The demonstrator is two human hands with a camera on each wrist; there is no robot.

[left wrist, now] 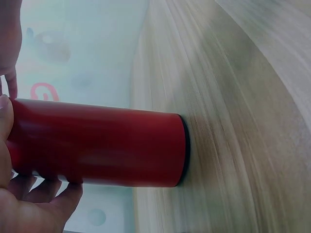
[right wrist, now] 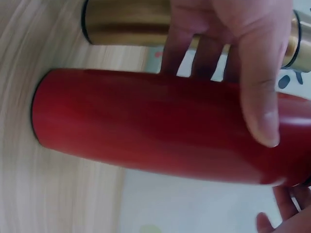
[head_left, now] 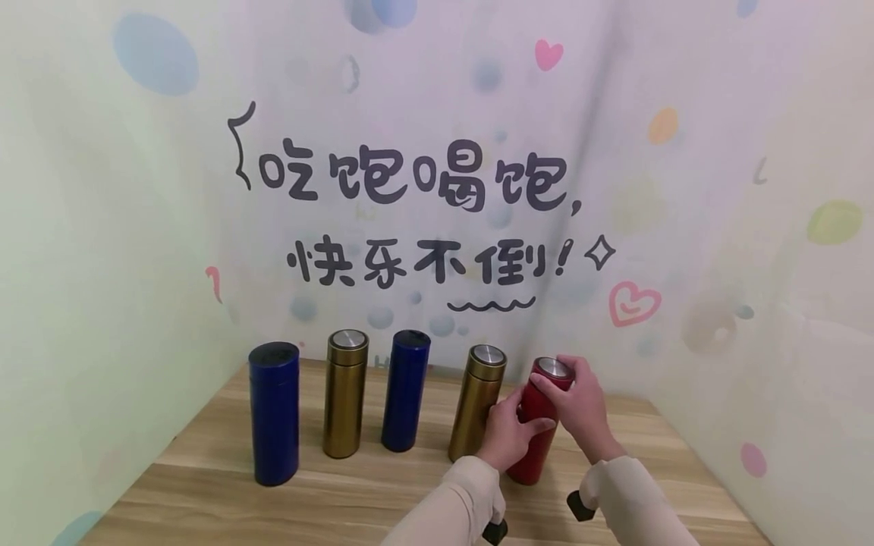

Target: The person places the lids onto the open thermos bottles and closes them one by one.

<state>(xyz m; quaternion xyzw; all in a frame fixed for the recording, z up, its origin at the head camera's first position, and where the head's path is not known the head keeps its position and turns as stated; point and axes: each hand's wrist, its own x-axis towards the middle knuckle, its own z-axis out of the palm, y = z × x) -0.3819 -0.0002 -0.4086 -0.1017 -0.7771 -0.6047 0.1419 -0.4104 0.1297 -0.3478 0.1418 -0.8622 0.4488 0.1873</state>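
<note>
A red thermos flask (head_left: 531,464) with a silver-topped lid (head_left: 551,368) stands upright at the right of the row, its dark base at the wooden table. My left hand (head_left: 508,436) grips its body from the left, thumb across the near side and fingers behind. Higher up, my right hand (head_left: 583,406) holds the flask around the lid end, thumb on the near side. In the right wrist view, the left hand (right wrist: 257,53) wraps the red body. A gold flask (head_left: 474,409) stands close beside the left hand, partly covered by it.
Farther left on the wooden table (head_left: 369,493) stand a blue flask (head_left: 401,394), another gold flask (head_left: 344,409) and a larger-looking blue flask (head_left: 275,425). Behind them rises a pale printed wall (head_left: 410,91) with dark lettering, and side walls flank the table.
</note>
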